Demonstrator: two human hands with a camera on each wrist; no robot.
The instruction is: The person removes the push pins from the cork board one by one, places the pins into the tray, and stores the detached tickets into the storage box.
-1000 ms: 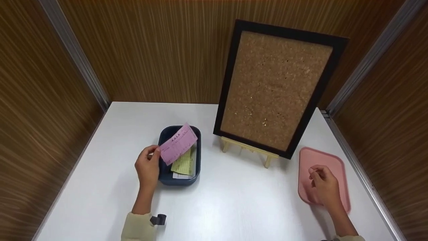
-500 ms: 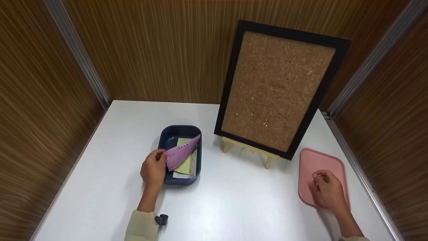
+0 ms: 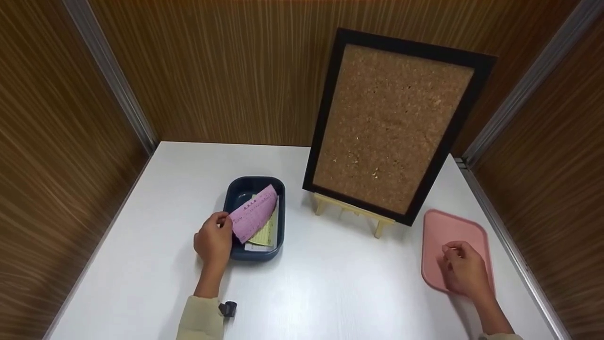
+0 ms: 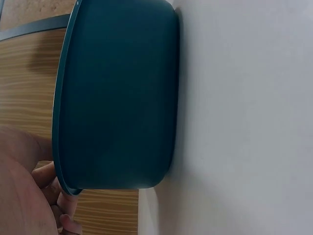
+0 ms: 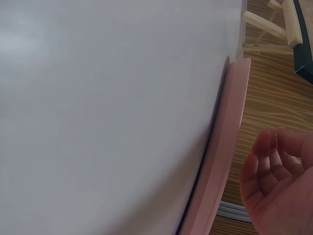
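My left hand (image 3: 214, 241) pinches the left end of a pink printed paper slip (image 3: 255, 213) between thumb and fingers. The slip tilts over a dark blue bin (image 3: 255, 255), above a yellow-green slip (image 3: 262, 236) and a white paper (image 3: 258, 247) lying inside. Seen from the left wrist, the bin's outer wall (image 4: 117, 98) hides the slips. Over a pink tray (image 3: 455, 226) hovers my right hand (image 3: 467, 270), fingers curled and thumb tip meeting the forefinger. In the right wrist view, I cannot tell whether something tiny sits between those fingertips (image 5: 264, 142).
A black-framed cork board (image 3: 391, 127) leans on a small wooden easel (image 3: 351, 208), between bin and tray. Tiny golden specks dot its lower part. Wood-grain panels (image 3: 226, 71) wall in the white table (image 3: 330, 293) at the back and sides.
My left hand has shifted slightly right and lower, bringing the pink slip down closer to the papers in the bin. The slip's far end bent, then straightened somewhat. The right hand barely moved.
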